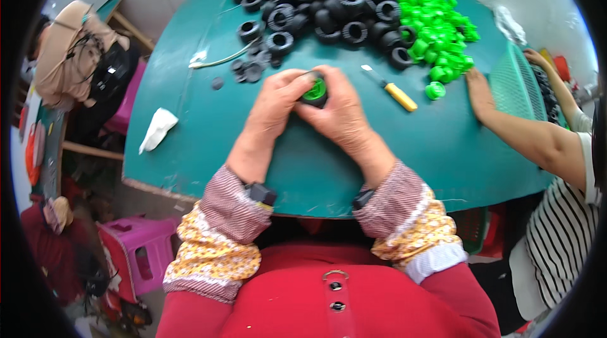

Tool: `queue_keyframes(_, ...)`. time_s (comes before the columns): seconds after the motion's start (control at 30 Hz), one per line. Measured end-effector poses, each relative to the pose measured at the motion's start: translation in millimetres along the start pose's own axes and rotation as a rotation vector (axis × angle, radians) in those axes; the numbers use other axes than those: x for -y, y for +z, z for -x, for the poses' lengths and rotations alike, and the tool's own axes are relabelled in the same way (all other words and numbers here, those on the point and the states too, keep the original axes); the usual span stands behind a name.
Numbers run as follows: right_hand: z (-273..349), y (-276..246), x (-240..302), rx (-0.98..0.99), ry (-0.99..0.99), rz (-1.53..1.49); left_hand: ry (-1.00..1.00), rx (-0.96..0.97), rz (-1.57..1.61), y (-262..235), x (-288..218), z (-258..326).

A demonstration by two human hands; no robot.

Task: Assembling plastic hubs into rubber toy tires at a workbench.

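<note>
Nearest, a red garment [303, 300] is seen, and the forearms are covered by yellow floral sleeves [218, 237]; a small dark device is worn at each wrist. Beyond the near edge of the green surface [310, 180], a black ring [320, 101] with a green insert [313, 90] is held just above it. The ring is clasped from the left by the left hand [276, 99] and from the right by the right hand [338, 107], both closed on it. To the left, a crumpled white tissue [158, 128] is laid; to the right, a yellow-handled tool [400, 96] is placed with its metal end pointed away. Farther right, a co-worker's hand [478, 94] is rested beside the green pieces [436, 41]. Small dark discs [252, 71] are scattered just past the left hand, near a pale cord [221, 60]. Farthest, black rings [329, 6] are heaped, bordered on the right by the green pieces.
</note>
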State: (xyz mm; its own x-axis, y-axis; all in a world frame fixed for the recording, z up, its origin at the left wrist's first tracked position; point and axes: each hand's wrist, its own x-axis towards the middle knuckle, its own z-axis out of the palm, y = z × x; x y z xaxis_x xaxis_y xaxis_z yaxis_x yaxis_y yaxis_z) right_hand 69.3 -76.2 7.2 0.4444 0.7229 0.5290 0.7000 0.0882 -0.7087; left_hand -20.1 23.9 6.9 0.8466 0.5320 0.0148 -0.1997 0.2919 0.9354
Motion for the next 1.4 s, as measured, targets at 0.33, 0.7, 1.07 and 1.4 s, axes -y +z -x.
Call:
queue_keyframes(0.33, -2.4, 5.7, -4.9, 0.040, 0.195, -0.072, -0.081, 0.004, -0.093, -3.5, -2.6, -4.4)
queue_keyframes(0.7, 2.7, -3.2, -13.9, 0.028, 0.220, -0.004, 0.358, -0.543, -1.125, -133.9, -89.4, 93.3)
queue_keyframes(1.07, 0.9, 2.7, -12.8, 0.128, 0.058, 0.347, 0.143, -0.418, -1.821, -186.9, -90.2, 115.8)
queue_keyframes(1.4, -8.5, 6.8, 63.1, 0.499, -0.166, -0.192, 0.280, -0.686, -0.407, -174.8, -82.1, 110.8)
